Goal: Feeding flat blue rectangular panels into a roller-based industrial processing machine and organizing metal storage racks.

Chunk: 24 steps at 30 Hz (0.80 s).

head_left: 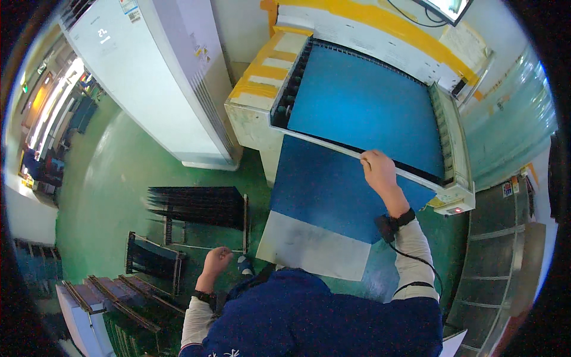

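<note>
A large bright blue sheet (363, 98) lies flat in the roller bed of a white machine (256, 119). At the machine's front rail (333, 144) is my right hand (379, 169), its fingers curled and the fingertips against the rail; whatever is under them is hidden. Below the rail, a dark blue panel (327, 184) slopes toward me, with a pale grey board (315, 244) at its lower edge. My left hand (216, 262) hangs low on the left with loosely curled fingers, and nothing shows in it. Beside it stands a rack of dark upright sheets (202, 205).
A tall white cabinet unit (160, 89) stands left of the machine. More racks (151, 262) and stacked panels (125, 303) sit at lower left on the green floor (107, 172). A metal-framed panel (491, 256) and translucent plastic sheeting (505, 113) are at right. A monitor (450, 7) hangs above.
</note>
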Available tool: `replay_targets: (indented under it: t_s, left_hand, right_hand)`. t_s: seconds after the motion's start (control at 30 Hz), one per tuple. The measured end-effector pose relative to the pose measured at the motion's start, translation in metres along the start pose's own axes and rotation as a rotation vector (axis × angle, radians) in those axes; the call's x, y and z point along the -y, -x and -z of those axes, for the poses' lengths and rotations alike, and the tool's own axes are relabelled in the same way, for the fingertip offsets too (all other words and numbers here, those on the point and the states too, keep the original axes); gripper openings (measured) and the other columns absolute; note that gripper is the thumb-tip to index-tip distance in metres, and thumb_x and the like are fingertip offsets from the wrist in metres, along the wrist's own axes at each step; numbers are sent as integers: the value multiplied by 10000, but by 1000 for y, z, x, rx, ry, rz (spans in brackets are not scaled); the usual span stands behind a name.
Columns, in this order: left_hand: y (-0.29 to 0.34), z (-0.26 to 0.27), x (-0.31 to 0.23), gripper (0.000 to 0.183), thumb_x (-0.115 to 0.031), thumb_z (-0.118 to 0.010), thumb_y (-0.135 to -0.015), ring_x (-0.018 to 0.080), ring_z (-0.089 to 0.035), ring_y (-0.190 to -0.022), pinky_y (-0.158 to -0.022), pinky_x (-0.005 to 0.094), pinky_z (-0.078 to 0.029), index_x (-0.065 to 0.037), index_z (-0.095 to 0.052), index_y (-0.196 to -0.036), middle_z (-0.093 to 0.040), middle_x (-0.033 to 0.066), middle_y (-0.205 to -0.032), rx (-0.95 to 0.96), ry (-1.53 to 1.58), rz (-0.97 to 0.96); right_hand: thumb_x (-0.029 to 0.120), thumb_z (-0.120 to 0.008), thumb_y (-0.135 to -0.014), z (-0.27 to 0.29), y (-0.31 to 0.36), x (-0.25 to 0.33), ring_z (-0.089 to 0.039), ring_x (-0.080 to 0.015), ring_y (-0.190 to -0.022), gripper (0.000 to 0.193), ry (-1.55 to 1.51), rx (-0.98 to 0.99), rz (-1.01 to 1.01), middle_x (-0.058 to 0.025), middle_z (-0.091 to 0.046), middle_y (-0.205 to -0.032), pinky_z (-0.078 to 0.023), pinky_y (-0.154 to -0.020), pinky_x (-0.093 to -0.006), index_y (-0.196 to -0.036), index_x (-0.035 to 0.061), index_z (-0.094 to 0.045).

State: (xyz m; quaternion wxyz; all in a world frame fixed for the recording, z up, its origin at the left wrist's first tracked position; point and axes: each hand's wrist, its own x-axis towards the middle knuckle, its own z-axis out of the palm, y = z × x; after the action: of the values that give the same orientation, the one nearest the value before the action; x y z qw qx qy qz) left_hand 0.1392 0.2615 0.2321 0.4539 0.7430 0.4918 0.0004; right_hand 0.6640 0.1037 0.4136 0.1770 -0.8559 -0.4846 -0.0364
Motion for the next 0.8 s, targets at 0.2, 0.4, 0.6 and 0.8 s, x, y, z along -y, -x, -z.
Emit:
replay_targets:
  t_s: [0.2,0.4,0.6,0.8]
  left_hand:
    - [-3,-6,4,253,-222,-686,-791,254,-673,-789,-723,342,-525,-23,-686,-947,-692,145,-870,0,-16,-64]
    - [0,-11,3,262,-221,-689,-788,270,-670,-798,-724,353,-525,-23,-685,-959,-691,150,-870,4,8,-88]
    - [11,-18,13,259,-227,-683,-790,288,-667,-799,-709,362,-521,-20,-679,-944,-683,154,-862,-73,24,-76]
    - [33,-14,24,249,-249,-649,-804,340,-648,-795,-686,416,-505,-16,-671,-891,-667,173,-836,-100,99,-21]
  right_hand:
    - [315,-626,-852,-11,-36,-13,-434,-361,-1241,393,199,-214,174,-126,-489,-1346,-359,-1004,-504,-1229,205,-599]
    - [462,-571,-872,-50,-62,-29,-353,-394,-1313,494,140,-73,-105,-120,-389,-1453,-264,-1050,-579,-1335,296,-513]
    - [443,-591,-861,-53,-72,-27,-371,-384,-1303,497,157,-93,-99,-111,-415,-1436,-286,-1038,-571,-1330,294,-519]
    - [414,-628,-840,-58,-84,-28,-471,-342,-1219,448,212,-138,-3,-97,-520,-1329,-396,-939,-550,-1265,288,-569]
